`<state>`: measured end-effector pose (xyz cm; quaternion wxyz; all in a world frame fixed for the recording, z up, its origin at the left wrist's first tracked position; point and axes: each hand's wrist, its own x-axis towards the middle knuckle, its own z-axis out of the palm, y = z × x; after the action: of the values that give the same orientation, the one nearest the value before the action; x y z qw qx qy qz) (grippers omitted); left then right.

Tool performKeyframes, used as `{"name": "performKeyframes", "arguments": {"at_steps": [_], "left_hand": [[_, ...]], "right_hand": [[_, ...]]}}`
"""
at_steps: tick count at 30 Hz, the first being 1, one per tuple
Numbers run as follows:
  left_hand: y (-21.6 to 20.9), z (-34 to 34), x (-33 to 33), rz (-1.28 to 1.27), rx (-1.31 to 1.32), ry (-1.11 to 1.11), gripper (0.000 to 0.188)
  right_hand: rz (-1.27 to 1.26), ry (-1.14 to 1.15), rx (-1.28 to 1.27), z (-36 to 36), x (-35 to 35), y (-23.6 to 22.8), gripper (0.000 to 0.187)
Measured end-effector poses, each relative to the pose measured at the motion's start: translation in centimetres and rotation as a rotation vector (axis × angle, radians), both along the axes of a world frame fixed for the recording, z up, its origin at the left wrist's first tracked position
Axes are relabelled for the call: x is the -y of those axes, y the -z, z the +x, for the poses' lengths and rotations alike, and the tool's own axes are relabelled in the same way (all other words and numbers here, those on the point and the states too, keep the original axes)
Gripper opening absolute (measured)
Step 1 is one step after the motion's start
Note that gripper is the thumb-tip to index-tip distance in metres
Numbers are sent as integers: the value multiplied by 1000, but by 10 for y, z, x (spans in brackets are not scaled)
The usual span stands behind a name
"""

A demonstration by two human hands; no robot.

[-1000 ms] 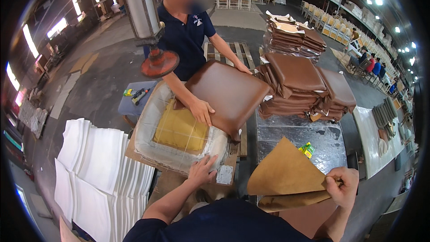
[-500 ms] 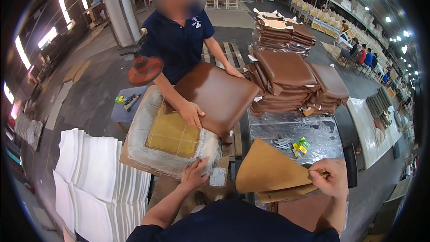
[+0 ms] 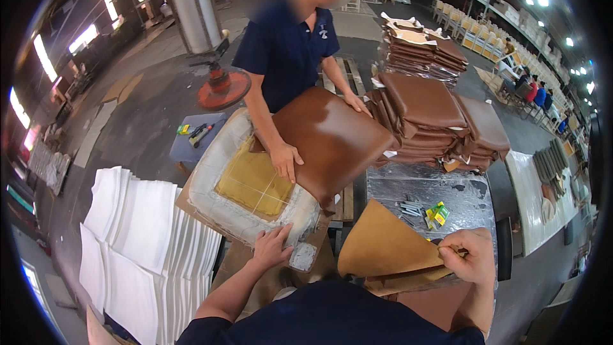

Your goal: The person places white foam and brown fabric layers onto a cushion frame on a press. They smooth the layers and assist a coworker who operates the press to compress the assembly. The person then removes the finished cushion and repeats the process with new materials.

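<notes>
My left hand (image 3: 273, 246) lies with fingers spread at the near edge of a white-padded block (image 3: 220, 182) with a yellow grid-marked centre, its fingertips against the padding. A small whitish square block (image 3: 303, 257) is right beside it. My right hand (image 3: 469, 255) pinches the right corner of a tan sheet (image 3: 383, 246), lifted and curling above another tan layer and a brown piece (image 3: 431, 303). Across from me, a co-worker (image 3: 287, 57) holds a brown upholstered seat cushion (image 3: 329, 140) in both hands, tilted over the padded block.
Brown cushions (image 3: 424, 105) are stacked at the back of the plastic-covered table (image 3: 396, 185), with metal sticks (image 3: 412, 209) and a yellow-green small box (image 3: 437, 215) nearer. White foam sheets (image 3: 137, 217) lean at left. A blue-grey stool (image 3: 198, 131) carries a tool.
The whole view has shifted a little to the right. The co-worker's head has turned and moved right. My left hand has drawn slightly back along the padding; my right keeps its pinch.
</notes>
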<state>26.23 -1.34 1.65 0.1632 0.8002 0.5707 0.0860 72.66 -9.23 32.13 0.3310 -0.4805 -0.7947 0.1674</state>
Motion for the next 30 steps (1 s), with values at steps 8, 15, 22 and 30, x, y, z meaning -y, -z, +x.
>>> {"name": "performKeyframes", "arguments": {"at_steps": [8, 15, 22, 30], "left_hand": [[1, 0, 0, -12, -18, 0, 90], [4, 9, -3, -7, 16, 4, 89], [5, 13, -5, 56, 28, 15, 89], [1, 18, -5, 37, 31, -4, 89]], "right_hand": [[-15, -32, -18, -6, -6, 3, 11], [-46, -14, -41, -6, -2, 6, 11], [-42, 24, -35, 4, 7, 10, 12], [-46, 45, -64, 5, 8, 13, 10]]}}
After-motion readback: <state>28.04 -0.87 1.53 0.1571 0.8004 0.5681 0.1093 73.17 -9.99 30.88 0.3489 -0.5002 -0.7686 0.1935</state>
